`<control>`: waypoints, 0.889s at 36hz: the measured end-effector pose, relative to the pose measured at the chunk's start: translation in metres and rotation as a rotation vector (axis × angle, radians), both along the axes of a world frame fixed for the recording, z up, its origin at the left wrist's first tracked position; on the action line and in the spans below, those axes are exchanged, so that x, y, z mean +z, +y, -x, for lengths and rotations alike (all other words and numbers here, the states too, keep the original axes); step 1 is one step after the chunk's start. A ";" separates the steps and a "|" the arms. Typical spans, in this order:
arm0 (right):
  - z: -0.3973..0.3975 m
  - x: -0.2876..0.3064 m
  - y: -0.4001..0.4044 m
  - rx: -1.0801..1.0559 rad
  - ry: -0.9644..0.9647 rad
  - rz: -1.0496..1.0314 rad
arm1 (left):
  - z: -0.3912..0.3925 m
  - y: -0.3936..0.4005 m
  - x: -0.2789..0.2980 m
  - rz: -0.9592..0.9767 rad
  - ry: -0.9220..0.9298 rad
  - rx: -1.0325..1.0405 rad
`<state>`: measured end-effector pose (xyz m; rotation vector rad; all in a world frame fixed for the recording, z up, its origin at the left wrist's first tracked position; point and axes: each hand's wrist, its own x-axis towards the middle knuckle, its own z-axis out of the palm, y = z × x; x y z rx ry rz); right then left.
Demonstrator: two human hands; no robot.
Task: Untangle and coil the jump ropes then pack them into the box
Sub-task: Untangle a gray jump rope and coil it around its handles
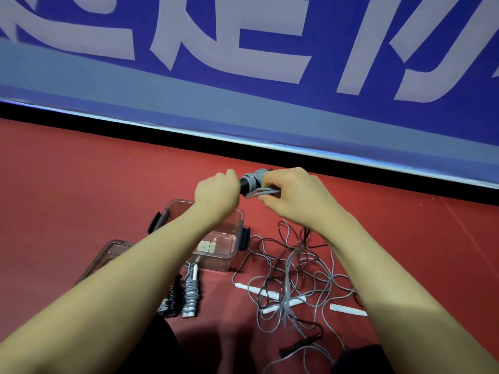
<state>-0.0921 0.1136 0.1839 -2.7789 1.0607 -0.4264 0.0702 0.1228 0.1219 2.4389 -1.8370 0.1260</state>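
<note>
Slack is the main risk at this moment: the grey cord turns already wound round the black jump-rope handle could spring loose if either grip eases, and the cord feeding up from the floor could drag knots with it, since it rises out of the tangled heap of grey and black jump ropes with white handles lying on the red floor. A sharp tug on that strand would probably tighten the snarl rather than free it. The left hand is clenched round the near end of the black handle, holding it raised above the floor, in front of the blue banner with pale lettering. The right hand has its fingers curled in against the wound grey cord, pinching a few strands just beside the handle; exactly how the thumb lies cannot be told. Below the left forearm sits the clear rectangular plastic box with dark side clips, open and seemingly holding no rope so far, with its clear lid lying on the floor just beside it. Two finished rope bundles, one dark and one grey, lie on the floor near the box, not yet packed.
</note>
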 end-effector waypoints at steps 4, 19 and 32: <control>0.005 -0.001 -0.007 -0.026 0.006 0.119 | 0.006 0.001 0.001 -0.106 -0.169 -0.139; 0.009 -0.008 -0.022 -0.229 -0.380 -0.295 | 0.001 0.004 0.015 0.400 -0.297 -0.557; 0.014 -0.020 -0.032 -0.332 -0.303 -0.283 | 0.007 0.013 0.032 0.704 -0.057 -0.772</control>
